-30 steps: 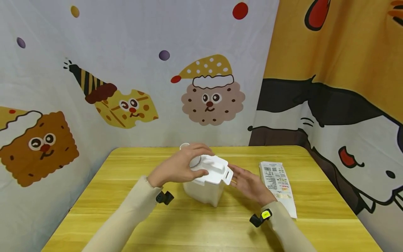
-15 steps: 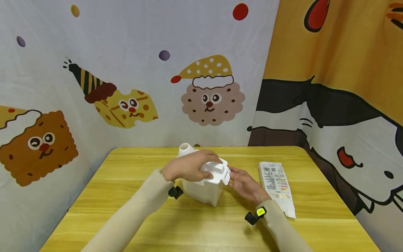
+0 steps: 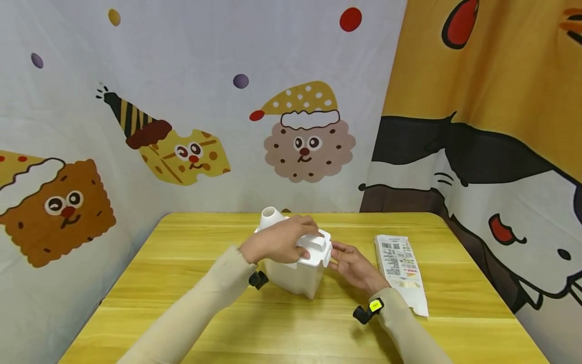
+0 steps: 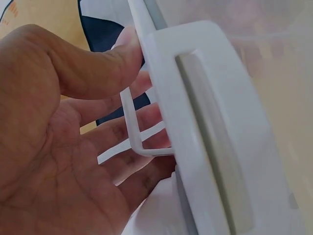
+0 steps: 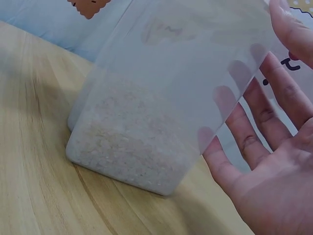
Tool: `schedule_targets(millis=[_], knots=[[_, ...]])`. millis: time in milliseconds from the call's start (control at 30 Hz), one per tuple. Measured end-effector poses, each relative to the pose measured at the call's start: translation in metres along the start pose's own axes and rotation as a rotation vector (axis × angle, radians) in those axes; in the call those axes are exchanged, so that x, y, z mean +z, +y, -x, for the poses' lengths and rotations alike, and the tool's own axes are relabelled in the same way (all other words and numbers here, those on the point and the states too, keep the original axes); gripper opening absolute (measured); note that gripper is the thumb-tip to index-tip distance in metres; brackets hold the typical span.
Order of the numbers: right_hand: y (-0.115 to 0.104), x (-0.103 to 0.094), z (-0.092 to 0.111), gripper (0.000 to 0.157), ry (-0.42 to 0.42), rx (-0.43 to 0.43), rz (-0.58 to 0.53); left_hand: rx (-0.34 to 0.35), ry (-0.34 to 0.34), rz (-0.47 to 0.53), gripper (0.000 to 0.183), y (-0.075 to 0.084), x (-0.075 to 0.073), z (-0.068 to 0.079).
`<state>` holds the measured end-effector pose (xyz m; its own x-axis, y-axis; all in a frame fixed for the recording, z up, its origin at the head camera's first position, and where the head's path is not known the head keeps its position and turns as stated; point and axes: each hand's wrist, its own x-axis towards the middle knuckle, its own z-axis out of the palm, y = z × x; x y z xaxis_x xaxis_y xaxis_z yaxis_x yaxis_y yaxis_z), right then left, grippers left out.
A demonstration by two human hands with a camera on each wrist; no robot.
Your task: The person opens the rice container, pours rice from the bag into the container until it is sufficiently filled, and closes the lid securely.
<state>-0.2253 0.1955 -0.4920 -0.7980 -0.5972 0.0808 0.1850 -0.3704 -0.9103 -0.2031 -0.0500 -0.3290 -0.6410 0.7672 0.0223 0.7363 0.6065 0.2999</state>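
Observation:
A white translucent storage box [image 3: 291, 278] stands on the table with a white lid [image 3: 313, 259] and a cone-shaped spout [image 3: 271, 216] at the back left. Pale grains [image 5: 127, 132] fill its lower part in the right wrist view. My left hand [image 3: 279, 240] lies over the lid, with thumb and fingertips touching it. A slotted white clip [image 4: 210, 127] is close beside the thumb in the left wrist view. My right hand [image 3: 356, 265] is at the box's right end, its spread, nearly straight fingers touching the wall; the thumb's contact is hard to see.
To the right on the wooden table [image 3: 218, 328] lies a flat printed white packet [image 3: 400, 270]. A cartoon-patterned curtain [image 3: 195, 50] hangs behind the table and along both sides.
My left hand has moved rightward across the lid, uncovering the spout. The clip on the right end now hangs lower against the box. The right hand has shifted slightly; the box stays put.

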Motion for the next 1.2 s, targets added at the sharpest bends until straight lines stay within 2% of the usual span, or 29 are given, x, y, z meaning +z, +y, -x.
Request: schedule_targets(millis=[433, 533, 667, 767, 867, 1033, 1200], knots=[[0.000, 0.006, 0.002, 0.019, 0.141, -0.028, 0.135, -0.027, 0.022, -0.027, 0.043, 0.005, 0.008, -0.004], [-0.001, 0.003, 0.003, 0.021, 0.127, -0.030, 0.132, -0.025, 0.020, -0.027, 0.044, 0.005, 0.009, -0.004], [-0.004, -0.001, 0.005, 0.027, 0.058, -0.039, 0.121, -0.033, 0.021, -0.015, 0.045, 0.003, 0.011, -0.004], [-0.010, -0.001, 0.008, 0.030, 0.031, -0.049, 0.158, -0.041, 0.046, 0.020, 0.049, 0.002, 0.013, 0.000], [-0.019, 0.002, 0.012, 0.031, 0.068, -0.047, 0.303, -0.021, 0.128, 0.069, 0.053, 0.000, 0.016, 0.006], [-0.041, 0.010, 0.022, 0.041, 0.194, -0.047, 0.698, 0.036, 0.393, 0.120, 0.053, -0.006, 0.018, 0.025], [-0.063, 0.008, 0.033, 0.047, 0.225, -0.140, 0.984, -0.007, 0.622, 0.103, 0.061, -0.017, 0.015, 0.052]])
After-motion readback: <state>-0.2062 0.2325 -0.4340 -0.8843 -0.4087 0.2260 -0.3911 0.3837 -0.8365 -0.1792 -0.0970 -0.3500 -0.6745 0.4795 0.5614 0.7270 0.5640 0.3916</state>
